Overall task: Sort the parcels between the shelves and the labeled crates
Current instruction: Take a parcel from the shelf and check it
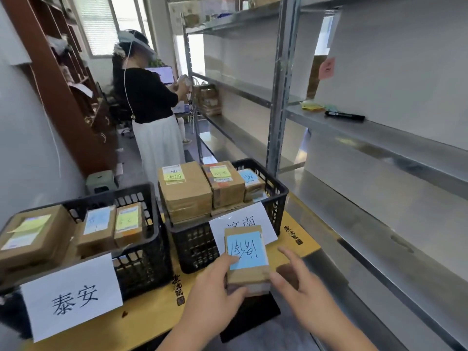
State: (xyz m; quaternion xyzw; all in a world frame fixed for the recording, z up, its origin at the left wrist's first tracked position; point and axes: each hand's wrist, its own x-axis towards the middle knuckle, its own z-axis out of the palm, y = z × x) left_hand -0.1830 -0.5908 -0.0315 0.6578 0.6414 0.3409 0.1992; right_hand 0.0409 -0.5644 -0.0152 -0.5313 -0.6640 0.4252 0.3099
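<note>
A small brown parcel [247,259] with a blue handwritten note is held in front of the right black crate [276,198]. My left hand [215,292] grips its left side, thumb on the blue note. My right hand [301,287] is just to the parcel's right, fingers spread, touching or nearly touching its edge. The right crate holds several brown parcels with yellow and blue notes and bears a white paper label [253,219]. The left black crate [141,249] also holds several parcels, with a white label [73,297] on its front.
Both crates stand on a yellow-topped table [141,317]. Grey metal shelves [379,138] run along the right, with a black marker [344,115] and sticky notes [312,106] on one level. Another person [152,110] stands beyond the crates. A green stool [101,181] sits by the left wall.
</note>
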